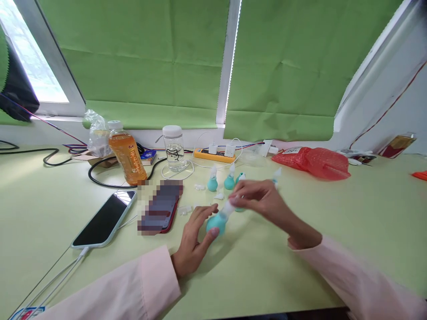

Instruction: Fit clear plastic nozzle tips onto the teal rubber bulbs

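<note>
Head view. Left hand: curled about one teal bulb, thumb pressed to the near side, index finger arched over the far side; exact contact of the remaining fingers hard to tell. Right hand: thumb and index fingertip pinching the translucent nozzle near its upper end; other fingers bent and bunched, partly blurred. Location of the teal bulb: between both hands, tilted, nozzle toward the upper right, above or on the pale green table; contact with the tabletop impossible to tell.

Beyond the hands: two nozzled bulbs, upright side by side, one nearer the left, one nearer the right; further teal pieces beside and behind the right hand, partly hidden. Loose clear pieces, small, near the left hand.

To the left: pale-cased phone, cable attached; red-cased phone, partly pixelated; bottle of orange drink, white cap; behind it, crumpled plastic bag.

At the back: clear jar, white lid; yellow power strip, white chargers plugged in; red bubble-wrap package to the right; green blinds above.
</note>
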Demonstrator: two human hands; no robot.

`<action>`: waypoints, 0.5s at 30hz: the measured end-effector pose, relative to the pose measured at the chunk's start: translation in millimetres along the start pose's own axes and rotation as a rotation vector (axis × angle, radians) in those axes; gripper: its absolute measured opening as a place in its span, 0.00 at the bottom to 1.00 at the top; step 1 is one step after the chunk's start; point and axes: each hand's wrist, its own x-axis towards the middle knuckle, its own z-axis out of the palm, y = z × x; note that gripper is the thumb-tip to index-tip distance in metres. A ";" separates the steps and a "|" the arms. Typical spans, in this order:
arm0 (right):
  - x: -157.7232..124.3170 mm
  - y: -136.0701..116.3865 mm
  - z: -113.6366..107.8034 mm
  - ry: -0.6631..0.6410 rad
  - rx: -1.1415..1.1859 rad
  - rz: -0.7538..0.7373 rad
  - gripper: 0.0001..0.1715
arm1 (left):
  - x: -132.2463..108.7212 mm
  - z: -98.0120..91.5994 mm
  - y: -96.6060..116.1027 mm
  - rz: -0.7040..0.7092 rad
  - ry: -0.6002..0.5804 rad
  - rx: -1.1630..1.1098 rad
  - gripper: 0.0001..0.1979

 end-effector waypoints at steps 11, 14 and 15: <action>49.7 28.7 -114.6 0.613 -0.845 -0.135 0.12 | 4.4 1.5 -5.6 -0.054 0.070 0.052 0.11; 60.3 65.6 -123.8 0.409 -0.992 0.062 0.11 | 8.7 -1.9 -10.6 -0.045 0.176 0.164 0.11; 62.4 74.5 -125.0 0.319 -1.060 0.146 0.11 | 10.6 -3.7 -12.7 -0.034 0.196 0.222 0.11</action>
